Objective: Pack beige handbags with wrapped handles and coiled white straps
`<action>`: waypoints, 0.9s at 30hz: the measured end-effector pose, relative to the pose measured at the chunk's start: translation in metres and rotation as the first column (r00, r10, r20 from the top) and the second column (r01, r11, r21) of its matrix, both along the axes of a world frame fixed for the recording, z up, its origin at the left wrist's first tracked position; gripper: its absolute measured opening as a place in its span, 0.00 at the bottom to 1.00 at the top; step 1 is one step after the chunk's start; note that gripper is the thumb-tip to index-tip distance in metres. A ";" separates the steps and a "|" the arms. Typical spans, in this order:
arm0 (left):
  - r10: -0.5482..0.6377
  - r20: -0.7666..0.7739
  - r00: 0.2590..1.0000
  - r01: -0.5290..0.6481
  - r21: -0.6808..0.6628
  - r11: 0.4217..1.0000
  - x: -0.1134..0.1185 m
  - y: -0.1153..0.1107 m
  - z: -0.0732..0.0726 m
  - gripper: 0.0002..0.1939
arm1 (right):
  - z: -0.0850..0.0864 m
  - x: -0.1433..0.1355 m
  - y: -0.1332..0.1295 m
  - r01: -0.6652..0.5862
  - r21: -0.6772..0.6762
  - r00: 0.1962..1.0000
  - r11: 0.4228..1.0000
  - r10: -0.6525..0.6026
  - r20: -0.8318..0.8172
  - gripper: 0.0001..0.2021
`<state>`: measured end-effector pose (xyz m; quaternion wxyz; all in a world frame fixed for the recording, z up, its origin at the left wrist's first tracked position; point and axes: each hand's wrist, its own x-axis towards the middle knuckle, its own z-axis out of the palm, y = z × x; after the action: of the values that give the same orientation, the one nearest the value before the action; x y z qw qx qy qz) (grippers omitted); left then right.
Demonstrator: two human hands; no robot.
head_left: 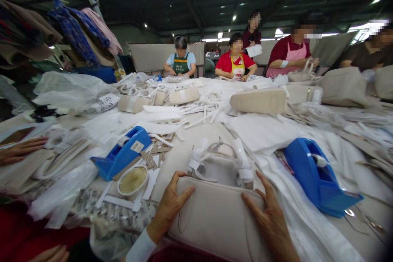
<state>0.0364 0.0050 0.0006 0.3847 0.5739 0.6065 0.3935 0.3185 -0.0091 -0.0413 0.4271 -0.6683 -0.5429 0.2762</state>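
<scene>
A light grey-beige handbag (215, 217) stands in front of me at the table's near edge, with its broad panel facing me. Its handle (225, 151) lies beyond the top edge, with clear film and white wrapping around its fittings. My left hand (173, 202) grips the upper left corner, thumb on the panel and fingers behind the edge. At the upper right corner, my right hand (265, 208) holds the bag between its thumb on the panel and its fingers over the far side. The lower part of the bag runs out of view.
Blue tape dispensers (123, 153) (319, 178) stand to the left and right. A round tub (133, 180) sits beside paper strips. White foam sheets (260, 131) and other bags (258, 101) cover the table. A co-worker's hand (24, 150) rests at left; several people work across the table.
</scene>
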 end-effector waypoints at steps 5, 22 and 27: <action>-0.028 -0.022 0.999 0.028 -0.016 0.999 0.001 0.002 0.001 0.18 | 0.023 -0.003 -0.004 -0.042 0.186 0.816 0.982 -0.074 0.574 0.33; -0.040 -0.300 0.953 0.058 0.052 0.997 0.011 0.043 0.027 0.24 | -0.003 -0.084 0.062 -0.423 0.372 0.859 0.826 0.235 0.456 0.20; -0.079 -0.361 0.929 0.084 -0.004 0.996 0.013 0.072 0.025 0.10 | 0.003 -0.084 0.061 -0.423 0.392 0.878 0.817 0.263 0.399 0.19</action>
<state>0.0492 0.0765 0.0253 0.2796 0.6632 0.6401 0.2687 0.2342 0.0517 -0.0387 0.4215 -0.4707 -0.7692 0.0956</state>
